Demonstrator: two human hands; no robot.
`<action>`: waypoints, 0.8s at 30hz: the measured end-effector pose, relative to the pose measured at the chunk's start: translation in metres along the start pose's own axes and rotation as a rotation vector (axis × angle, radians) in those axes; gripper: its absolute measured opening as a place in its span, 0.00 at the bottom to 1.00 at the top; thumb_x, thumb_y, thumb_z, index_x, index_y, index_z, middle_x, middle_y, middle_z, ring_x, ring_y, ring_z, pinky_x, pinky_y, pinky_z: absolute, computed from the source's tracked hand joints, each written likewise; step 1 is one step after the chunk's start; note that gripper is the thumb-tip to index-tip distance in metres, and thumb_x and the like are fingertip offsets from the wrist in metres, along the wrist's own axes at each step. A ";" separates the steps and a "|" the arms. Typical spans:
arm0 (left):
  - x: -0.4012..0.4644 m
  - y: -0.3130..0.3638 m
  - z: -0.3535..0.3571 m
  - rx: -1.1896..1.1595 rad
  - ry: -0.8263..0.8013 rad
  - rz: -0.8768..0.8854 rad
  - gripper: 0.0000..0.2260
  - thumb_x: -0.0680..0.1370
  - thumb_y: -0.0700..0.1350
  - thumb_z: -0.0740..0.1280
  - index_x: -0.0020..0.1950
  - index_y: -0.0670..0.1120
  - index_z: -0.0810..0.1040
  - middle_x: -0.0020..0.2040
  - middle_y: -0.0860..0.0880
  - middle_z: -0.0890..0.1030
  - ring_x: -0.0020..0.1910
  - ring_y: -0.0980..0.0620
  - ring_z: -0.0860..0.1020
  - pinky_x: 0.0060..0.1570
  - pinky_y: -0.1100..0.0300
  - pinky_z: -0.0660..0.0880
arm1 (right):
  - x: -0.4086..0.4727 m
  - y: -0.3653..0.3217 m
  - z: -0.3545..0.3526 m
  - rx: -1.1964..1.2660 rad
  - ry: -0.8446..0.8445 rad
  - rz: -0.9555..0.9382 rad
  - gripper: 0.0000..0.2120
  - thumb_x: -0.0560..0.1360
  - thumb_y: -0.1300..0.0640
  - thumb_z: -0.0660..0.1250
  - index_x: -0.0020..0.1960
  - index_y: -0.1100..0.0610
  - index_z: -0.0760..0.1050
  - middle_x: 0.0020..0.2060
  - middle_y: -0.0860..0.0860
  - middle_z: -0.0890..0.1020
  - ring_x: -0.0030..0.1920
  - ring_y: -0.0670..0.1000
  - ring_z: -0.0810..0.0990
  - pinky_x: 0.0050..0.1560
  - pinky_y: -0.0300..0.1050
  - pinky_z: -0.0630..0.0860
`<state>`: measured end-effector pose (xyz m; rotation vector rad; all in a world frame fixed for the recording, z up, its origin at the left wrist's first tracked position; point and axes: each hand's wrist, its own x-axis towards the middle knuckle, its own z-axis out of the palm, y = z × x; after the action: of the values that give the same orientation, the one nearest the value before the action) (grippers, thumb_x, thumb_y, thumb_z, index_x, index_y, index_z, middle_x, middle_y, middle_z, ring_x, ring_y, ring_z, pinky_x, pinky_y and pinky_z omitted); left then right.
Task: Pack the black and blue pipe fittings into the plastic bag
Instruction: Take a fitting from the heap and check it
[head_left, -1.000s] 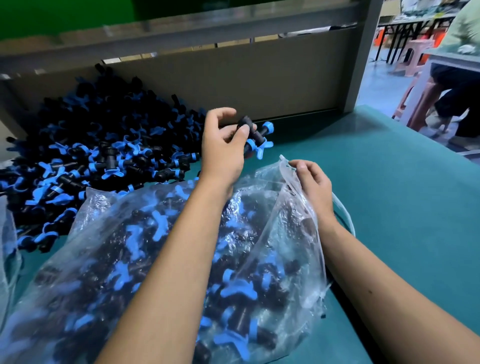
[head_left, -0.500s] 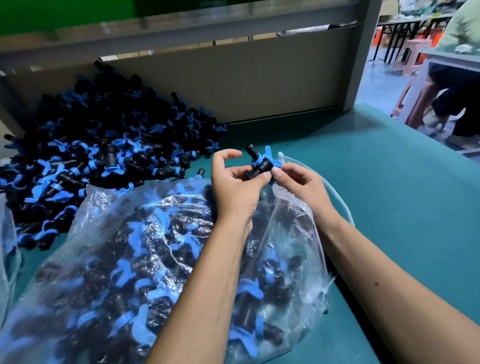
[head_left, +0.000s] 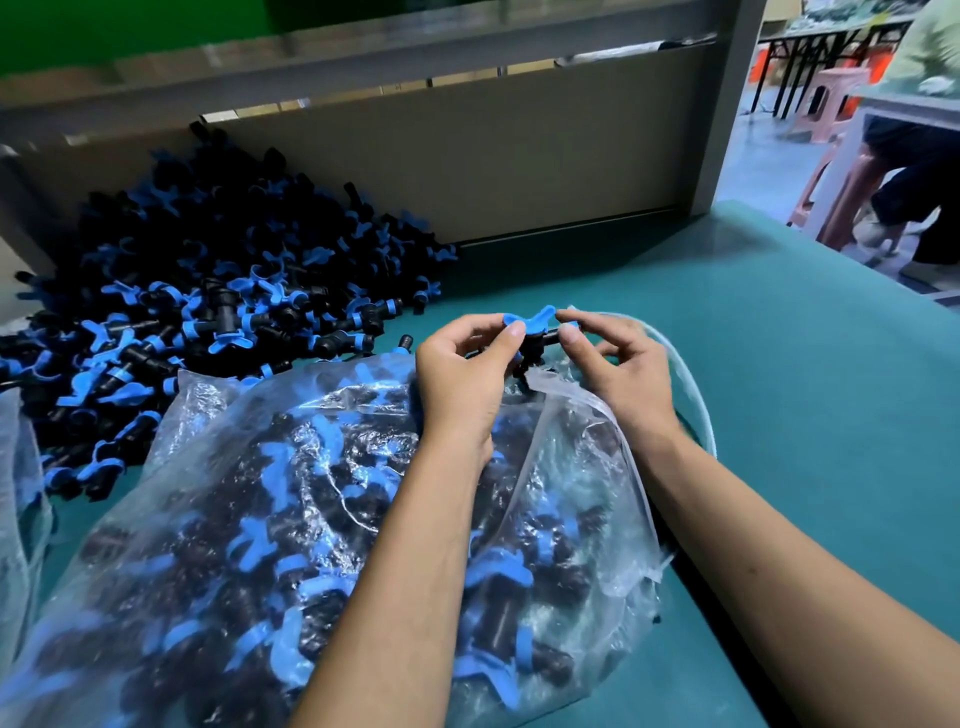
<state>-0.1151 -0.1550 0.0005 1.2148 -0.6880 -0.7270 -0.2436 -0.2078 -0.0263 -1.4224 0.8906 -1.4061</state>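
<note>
Both hands meet just above the mouth of the bag (head_left: 322, 519); between them sits one fitting (head_left: 532, 332), black body, blue wing on top. The left hand (head_left: 462, 374) pinches the wing's left tip between thumb and forefinger; the right hand (head_left: 618, 369) pinches the right end the same way, its other fingers loosely curled behind. Most of the fitting's black body is hidden by the fingers; only a short black stub pokes down toward the bag's rim, and I cannot tell whether it touches the plastic.

The bag lies on its side on the green table (head_left: 779, 415), bulging with fittings; through the wrinkled, glaring film they read as dark lumps and blue wings, too blurred to count. Both forearms cross over the bag and cover a good part of it; its near end runs off the bottom edge. The bag's open rim curls up in a clear loop right of the right hand.

Left of the bag and behind it, the pile (head_left: 208, 291) of loose fittings heaps against the grey board (head_left: 467, 171); its far part is dark and hard to separate. At the far left of the bag, a sliver of another plastic bag (head_left: 15, 493) is cut off by the frame. Beyond the board's right post, pink stools (head_left: 836, 104) and the legs of a seated person (head_left: 924, 176) show, partly cropped.
</note>
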 end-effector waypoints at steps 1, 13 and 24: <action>0.000 -0.001 -0.001 0.000 0.002 0.000 0.07 0.77 0.36 0.75 0.42 0.47 0.85 0.40 0.49 0.86 0.43 0.49 0.83 0.52 0.50 0.83 | 0.001 0.001 0.000 -0.130 0.044 -0.068 0.08 0.76 0.55 0.74 0.55 0.51 0.85 0.55 0.58 0.78 0.50 0.47 0.77 0.53 0.45 0.75; -0.001 -0.003 -0.008 -0.030 -0.102 0.009 0.12 0.71 0.28 0.76 0.48 0.43 0.84 0.44 0.46 0.87 0.45 0.51 0.84 0.49 0.59 0.82 | 0.000 -0.003 -0.001 0.258 -0.097 0.149 0.03 0.74 0.65 0.74 0.44 0.57 0.84 0.35 0.50 0.86 0.29 0.45 0.77 0.32 0.35 0.74; 0.006 0.001 -0.012 -0.020 -0.053 0.103 0.11 0.75 0.26 0.72 0.53 0.39 0.81 0.45 0.43 0.84 0.43 0.53 0.84 0.51 0.57 0.84 | 0.004 -0.001 -0.009 0.476 -0.010 0.298 0.08 0.67 0.55 0.76 0.44 0.56 0.84 0.35 0.50 0.81 0.30 0.45 0.70 0.35 0.40 0.68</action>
<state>-0.1020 -0.1526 -0.0002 1.1371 -0.7796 -0.6806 -0.2519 -0.2124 -0.0248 -0.8976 0.6690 -1.2731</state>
